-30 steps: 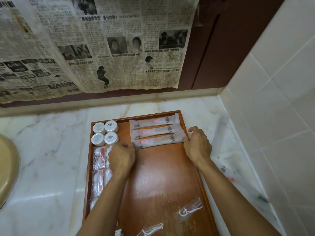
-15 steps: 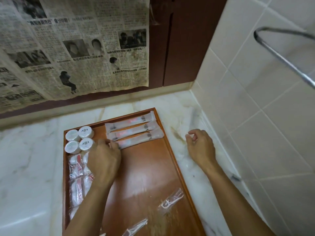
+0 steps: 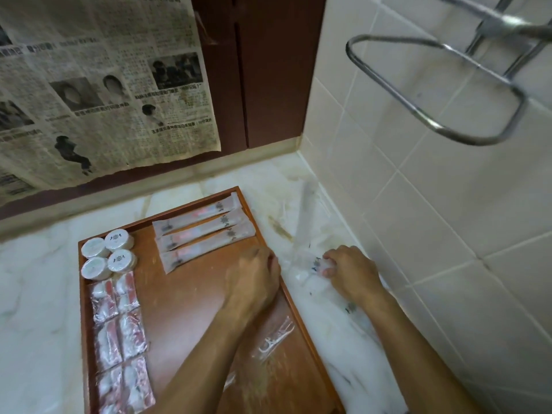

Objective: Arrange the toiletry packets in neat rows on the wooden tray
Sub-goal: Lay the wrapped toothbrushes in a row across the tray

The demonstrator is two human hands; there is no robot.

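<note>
The wooden tray [image 3: 194, 294] lies on the marble counter. Three long packets [image 3: 206, 231] lie in a row at its far right. Several round white tubs [image 3: 109, 253] sit in its far left corner, with two columns of red-and-white packets [image 3: 119, 330] below them. A floss-pick packet [image 3: 274, 336] lies loose near the right rim. My right hand [image 3: 349, 273] pinches a clear packet [image 3: 313, 264] on the counter beside the tray. My left hand [image 3: 254, 279] is at the tray's right rim with its fingers curled toward that packet; blur hides any grip.
More clear packets lie on the counter along the tiled wall, one long packet [image 3: 304, 216] blurred. A metal towel rack [image 3: 433, 124] juts from the tiles above. Newspaper [image 3: 104, 100] covers the back wall.
My right hand has reached the packets on the counter and taken hold of one. My left hand has crossed from the tray's left side to its right rim. The view has swung right.
</note>
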